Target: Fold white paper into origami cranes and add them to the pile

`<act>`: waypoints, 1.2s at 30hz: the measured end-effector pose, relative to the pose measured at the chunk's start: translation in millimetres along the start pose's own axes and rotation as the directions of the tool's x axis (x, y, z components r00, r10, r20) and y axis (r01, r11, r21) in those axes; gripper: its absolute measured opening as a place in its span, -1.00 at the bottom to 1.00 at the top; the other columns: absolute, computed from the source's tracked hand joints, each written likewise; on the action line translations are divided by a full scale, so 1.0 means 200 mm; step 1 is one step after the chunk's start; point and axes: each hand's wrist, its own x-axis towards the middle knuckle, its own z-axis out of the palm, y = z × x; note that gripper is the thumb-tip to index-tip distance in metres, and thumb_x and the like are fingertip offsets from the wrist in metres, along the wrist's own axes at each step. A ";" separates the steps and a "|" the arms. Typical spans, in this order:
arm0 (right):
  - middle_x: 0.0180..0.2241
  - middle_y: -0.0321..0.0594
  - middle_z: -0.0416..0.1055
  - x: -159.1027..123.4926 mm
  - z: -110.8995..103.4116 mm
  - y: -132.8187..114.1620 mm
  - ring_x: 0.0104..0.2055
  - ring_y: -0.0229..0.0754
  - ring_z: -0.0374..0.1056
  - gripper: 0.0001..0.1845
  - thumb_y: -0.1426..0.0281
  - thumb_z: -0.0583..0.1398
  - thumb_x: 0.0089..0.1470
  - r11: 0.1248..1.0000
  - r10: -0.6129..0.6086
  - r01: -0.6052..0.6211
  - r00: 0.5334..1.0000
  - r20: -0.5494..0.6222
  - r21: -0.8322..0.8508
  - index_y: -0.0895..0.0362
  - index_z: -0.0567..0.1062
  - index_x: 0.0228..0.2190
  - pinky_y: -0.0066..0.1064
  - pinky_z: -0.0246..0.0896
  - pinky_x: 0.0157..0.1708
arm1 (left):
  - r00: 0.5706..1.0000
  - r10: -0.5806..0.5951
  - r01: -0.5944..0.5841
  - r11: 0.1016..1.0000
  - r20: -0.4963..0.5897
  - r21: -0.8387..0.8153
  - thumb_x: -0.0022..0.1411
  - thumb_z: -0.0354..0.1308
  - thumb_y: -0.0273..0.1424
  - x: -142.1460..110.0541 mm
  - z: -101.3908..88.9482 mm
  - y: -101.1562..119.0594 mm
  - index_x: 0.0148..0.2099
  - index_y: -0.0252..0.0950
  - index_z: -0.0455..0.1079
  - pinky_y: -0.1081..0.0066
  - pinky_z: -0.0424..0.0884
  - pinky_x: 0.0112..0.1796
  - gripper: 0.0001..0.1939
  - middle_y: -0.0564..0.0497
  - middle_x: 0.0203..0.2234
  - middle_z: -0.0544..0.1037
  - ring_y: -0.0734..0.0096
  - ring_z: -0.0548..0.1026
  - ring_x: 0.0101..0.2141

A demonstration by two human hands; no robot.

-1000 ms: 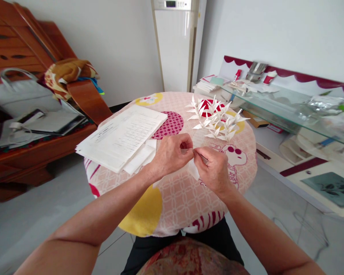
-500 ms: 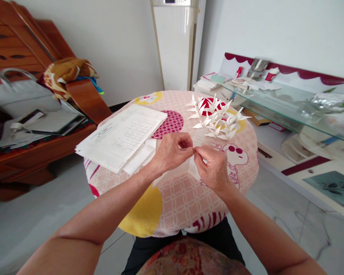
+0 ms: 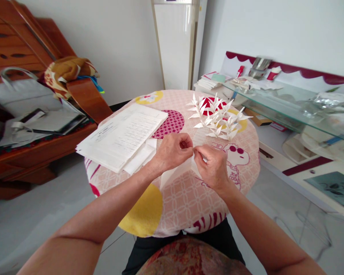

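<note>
My left hand [image 3: 174, 150] and my right hand [image 3: 212, 163] meet over the middle of the table, fingertips nearly touching. Both pinch the upper edge of a thin white sheet of paper [image 3: 174, 175], which hangs below and behind them; its middle is partly covered by the fingers. Several folded white paper cranes [image 3: 216, 119] stand in a cluster beyond my right hand. To the left of my left hand lies a stack of printed sheets [image 3: 123, 133], with smaller white paper pieces [image 3: 140, 156] sticking out beneath its near edge.
A pink patterned cloth covers the round table [image 3: 177, 206]. On the right stands a glass-topped cabinet [image 3: 292, 107] holding papers, cups and plastic bags. A wooden bench [image 3: 86, 99] with a grey bag [image 3: 20, 93] and bundled cloth is at left. A tall white cabinet-like unit [image 3: 174, 46] stands behind.
The left part of the white paper shows more plainly below my left hand, its corner reaching lower. Both hands keep the same pinch, and the view has shifted very slightly.
</note>
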 end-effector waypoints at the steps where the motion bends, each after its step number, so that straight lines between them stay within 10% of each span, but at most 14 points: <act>1: -0.60 -0.33 0.25 0.00 0.00 0.00 -0.52 -0.30 0.16 -0.73 0.57 0.07 0.13 1.000 0.004 -0.004 1.000 0.000 -0.001 0.12 0.32 -0.58 -0.39 -0.01 -0.46 | 1.000 0.002 -0.002 1.000 -0.003 0.013 0.00 0.12 -0.53 0.00 0.00 0.00 -0.47 -0.34 0.43 0.47 0.32 -0.41 -0.93 0.07 -0.58 0.51 0.49 0.44 -0.50; 36: -0.50 -0.25 0.47 -0.01 0.00 0.04 -0.44 -0.24 0.35 -0.83 0.48 0.13 0.11 0.980 0.112 -0.117 0.993 0.040 0.159 0.13 0.51 -0.45 -0.41 0.19 -0.39 | 0.957 -0.061 0.140 0.953 0.283 -0.268 0.06 0.24 -0.33 0.02 -0.02 -0.10 -0.40 -0.35 0.41 0.55 0.26 -0.48 -0.82 0.09 -0.56 0.46 0.58 0.36 -0.53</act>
